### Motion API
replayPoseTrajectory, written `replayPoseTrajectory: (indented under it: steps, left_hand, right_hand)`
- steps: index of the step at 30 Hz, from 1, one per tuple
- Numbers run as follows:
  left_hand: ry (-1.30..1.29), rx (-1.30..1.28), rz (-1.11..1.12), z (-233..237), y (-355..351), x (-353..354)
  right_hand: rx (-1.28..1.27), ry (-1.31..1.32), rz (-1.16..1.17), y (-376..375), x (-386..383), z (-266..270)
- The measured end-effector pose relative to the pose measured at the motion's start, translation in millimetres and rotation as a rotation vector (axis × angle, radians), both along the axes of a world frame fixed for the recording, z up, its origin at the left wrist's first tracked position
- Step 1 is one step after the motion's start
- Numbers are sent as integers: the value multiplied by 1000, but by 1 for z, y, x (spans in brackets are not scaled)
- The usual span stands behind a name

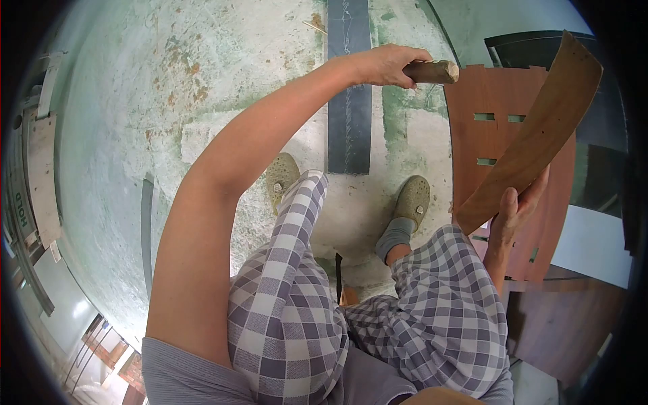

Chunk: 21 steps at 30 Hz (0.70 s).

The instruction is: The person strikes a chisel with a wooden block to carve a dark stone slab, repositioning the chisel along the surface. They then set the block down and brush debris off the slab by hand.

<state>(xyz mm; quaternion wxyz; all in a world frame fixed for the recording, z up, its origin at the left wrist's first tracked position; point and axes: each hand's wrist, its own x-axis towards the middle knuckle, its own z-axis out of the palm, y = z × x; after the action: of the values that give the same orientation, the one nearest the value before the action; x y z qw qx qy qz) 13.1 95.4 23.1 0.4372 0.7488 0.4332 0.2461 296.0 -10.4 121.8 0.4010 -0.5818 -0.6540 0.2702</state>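
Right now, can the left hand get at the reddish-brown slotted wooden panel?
Probably yes: the left hand, holding a short round wooden stick, is beside the reddish-brown slotted wooden panel, nothing between.

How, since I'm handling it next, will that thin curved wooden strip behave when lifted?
Probably light: the right hand holds the strip upright by one end. Likely springy, since it is thin and bowed.

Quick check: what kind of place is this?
Probably a furniture or woodwork shop: slotted brown panel, worn concrete floor, curved wood strip in the right hand, wooden handle in the left hand.
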Motion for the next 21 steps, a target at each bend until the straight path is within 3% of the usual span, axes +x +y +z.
replayPoseTrajectory:
  steps: [18,21]
  left_hand:
    - [-26,-21,28,-3,-8,2]
    - [-46,-22,31,-4,-11,4]
  right_hand:
    - [35,27,24,0,2,-7]
    - [-104,108,33,-5,0,-27]
